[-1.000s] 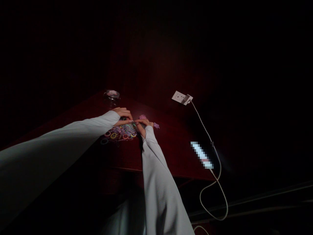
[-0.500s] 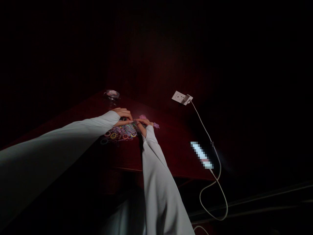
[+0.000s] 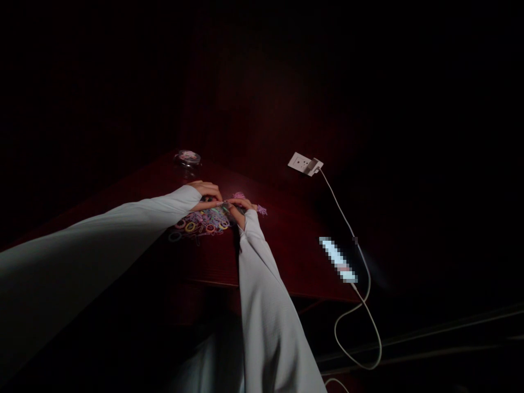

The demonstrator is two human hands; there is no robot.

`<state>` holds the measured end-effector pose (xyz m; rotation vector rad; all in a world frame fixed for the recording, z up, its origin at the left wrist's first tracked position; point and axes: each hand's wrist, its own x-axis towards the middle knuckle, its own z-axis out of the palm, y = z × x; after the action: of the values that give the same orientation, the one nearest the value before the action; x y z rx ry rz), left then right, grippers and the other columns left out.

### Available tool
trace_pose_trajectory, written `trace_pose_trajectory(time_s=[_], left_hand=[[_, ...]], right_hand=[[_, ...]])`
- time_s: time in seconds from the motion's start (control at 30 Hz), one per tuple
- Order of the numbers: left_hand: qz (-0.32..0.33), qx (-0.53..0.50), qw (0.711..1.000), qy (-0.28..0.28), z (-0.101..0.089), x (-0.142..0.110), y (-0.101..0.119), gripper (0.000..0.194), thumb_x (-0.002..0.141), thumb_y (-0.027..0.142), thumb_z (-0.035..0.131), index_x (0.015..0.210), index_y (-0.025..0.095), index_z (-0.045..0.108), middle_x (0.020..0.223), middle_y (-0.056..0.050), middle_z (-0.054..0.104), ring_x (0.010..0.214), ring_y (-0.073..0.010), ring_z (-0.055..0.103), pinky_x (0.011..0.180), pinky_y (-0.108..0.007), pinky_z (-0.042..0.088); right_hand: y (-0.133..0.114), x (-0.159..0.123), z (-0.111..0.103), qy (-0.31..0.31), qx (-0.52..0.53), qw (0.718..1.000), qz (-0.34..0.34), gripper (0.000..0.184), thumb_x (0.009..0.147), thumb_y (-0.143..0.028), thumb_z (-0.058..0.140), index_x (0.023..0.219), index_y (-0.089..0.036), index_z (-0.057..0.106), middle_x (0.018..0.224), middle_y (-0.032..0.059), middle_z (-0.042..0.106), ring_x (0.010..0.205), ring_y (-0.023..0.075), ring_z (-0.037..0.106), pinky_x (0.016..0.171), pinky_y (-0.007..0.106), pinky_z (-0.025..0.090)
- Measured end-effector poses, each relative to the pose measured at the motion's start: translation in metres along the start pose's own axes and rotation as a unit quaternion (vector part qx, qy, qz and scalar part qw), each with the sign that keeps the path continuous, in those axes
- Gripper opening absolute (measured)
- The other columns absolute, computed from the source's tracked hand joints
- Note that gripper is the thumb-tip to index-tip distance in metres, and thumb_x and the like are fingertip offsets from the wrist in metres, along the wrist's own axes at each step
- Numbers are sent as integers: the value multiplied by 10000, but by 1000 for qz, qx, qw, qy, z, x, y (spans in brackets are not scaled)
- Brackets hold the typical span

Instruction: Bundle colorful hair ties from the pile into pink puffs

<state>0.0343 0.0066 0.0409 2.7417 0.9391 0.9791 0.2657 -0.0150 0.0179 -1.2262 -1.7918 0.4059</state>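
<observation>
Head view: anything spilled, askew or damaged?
Small colourful rings and bands lie in a loose, tangled heap by both hands, perhaps tipped out on purpose. The white cable loops beyond the table edge, so it could snag. No damage visible, though the view is dark.

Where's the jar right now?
Head view, left of centre: the jar stands on the table, just beyond the left hand and the pile of bands.
</observation>
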Motion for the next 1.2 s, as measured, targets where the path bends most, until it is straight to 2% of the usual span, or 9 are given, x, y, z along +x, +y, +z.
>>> trace_pose_trajectory(time_s=[0.27,0.5,0.87,1.2], left_hand=[[-11,-11,1000,-3,5,-1,-3,258,1074,325,560,1034,153,749,961,-11,690,761,-122,500,849,-293,375],[-3,-9,1000,2,0,-1,-4,279,1062,403,580,1021,223,789,949,-10,732,726,-130,567,813,-285,402],[-5,-25,1000,5,-3,0,-1,280,1048,409,597,995,222,799,920,-12,731,707,-128,572,795,-280,422],[-2,-22,1000,-9,-3,0,-2,263,1043,390,610,1003,218,805,936,-17,744,705,-122,576,800,-267,438]], right_hand=[[1,2,-2,-9,11,1000,-1,159,964,-358,748,1033,-290,874,1139,8,818,1158,225,670,1116,358,454],[0,0,0,3,17,1000,-3,156,968,-355,739,1007,-275,867,1127,23,811,1180,249,654,1120,398,474],[-7,-2,-5,-12,20,1000,-9,162,979,-366,735,1018,-278,865,1137,11,822,1199,240,682,1136,388,460],[-5,0,-3,-15,5,1000,-9,134,984,-319,720,975,-291,851,1127,-8,828,1192,231,687,1147,396,444]])
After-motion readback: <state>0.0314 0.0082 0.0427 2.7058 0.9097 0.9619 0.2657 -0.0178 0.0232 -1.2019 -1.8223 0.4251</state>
